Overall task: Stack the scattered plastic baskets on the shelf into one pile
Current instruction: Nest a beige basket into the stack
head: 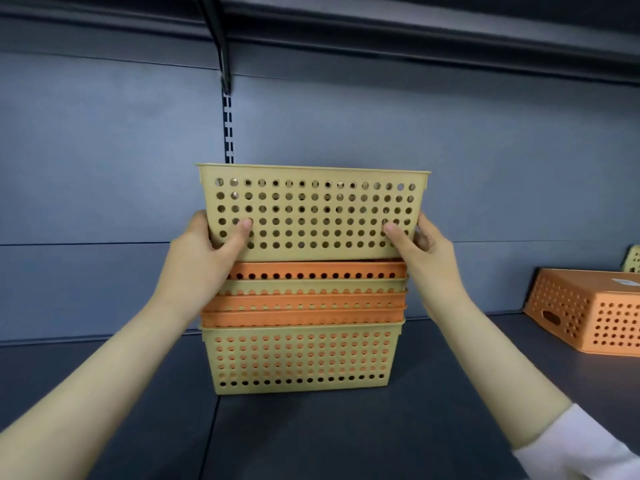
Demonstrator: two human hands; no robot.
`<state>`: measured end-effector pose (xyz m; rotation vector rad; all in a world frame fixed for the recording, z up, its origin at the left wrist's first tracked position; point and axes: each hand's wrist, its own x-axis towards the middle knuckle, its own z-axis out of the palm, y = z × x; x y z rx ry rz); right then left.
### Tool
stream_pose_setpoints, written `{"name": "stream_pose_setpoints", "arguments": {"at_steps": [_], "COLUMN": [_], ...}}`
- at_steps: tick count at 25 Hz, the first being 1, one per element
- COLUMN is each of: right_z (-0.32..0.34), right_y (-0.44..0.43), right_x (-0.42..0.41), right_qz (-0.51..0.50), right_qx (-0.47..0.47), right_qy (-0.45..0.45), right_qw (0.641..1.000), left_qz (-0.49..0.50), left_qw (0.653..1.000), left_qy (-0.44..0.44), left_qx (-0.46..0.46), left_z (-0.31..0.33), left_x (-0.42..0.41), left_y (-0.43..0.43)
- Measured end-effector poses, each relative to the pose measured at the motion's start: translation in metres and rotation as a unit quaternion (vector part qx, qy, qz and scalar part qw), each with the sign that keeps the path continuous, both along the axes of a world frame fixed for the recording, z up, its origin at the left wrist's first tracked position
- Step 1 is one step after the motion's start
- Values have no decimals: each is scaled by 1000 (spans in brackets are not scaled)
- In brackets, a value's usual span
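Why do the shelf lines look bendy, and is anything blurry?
Head view: the wide lens bows the shelf edges; the black bracket up top is smeared; the held yellow basket and both hands, left hand and right hand, look sharp under even light.

You see the scene in soft, even light, rather dim and cool, with a bluish grey tone on the back wall (pixel 104 150). The light seems to come from the front and above; the upper shelf (pixel 381 22) is dark underneath. Shadows are weak. Small glints shine inside the holes of the top basket (pixel 311 213). The wide lens bends straight lines near the edges, and the arms look stretched at the bottom corners. The picture is a little soft everywhere, and the orange basket (pixel 588 317) at the right edge looks less sharp.
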<state>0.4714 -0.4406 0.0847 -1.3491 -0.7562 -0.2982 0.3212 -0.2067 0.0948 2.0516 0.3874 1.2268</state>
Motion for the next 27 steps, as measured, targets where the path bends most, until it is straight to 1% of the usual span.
{"name": "stream_pose_setpoints", "arguments": {"at_steps": [5, 9, 15, 18, 22, 27], "right_z": [-23, -31, -43, -48, -51, -59], "right_y": [19, 23, 28, 29, 27, 22], "right_x": [-4, -5, 3, 3, 6, 17], "right_qz": [-34, -37, -88, -107, -101, -88], "right_qx": [0, 29, 1, 10, -23, -14], "right_qy": [1, 15, 21, -17, -75, -108], "right_qw": [999, 999, 996, 994, 992, 990], "left_qz": [-12, -6, -24, -60, -142, -202], "left_qw": [1000, 998, 996, 986, 977, 964], "left_qy": [-10, -52, -75, -115, -138, -152], "left_qx": [-27, -21, -48, -103, -81, -86], "left_z": [-20, -29, -35, -44, -50, -57], "left_x": [6, 11, 15, 18, 20, 22], "left_y": [15, 21, 24, 23, 31, 39]}}
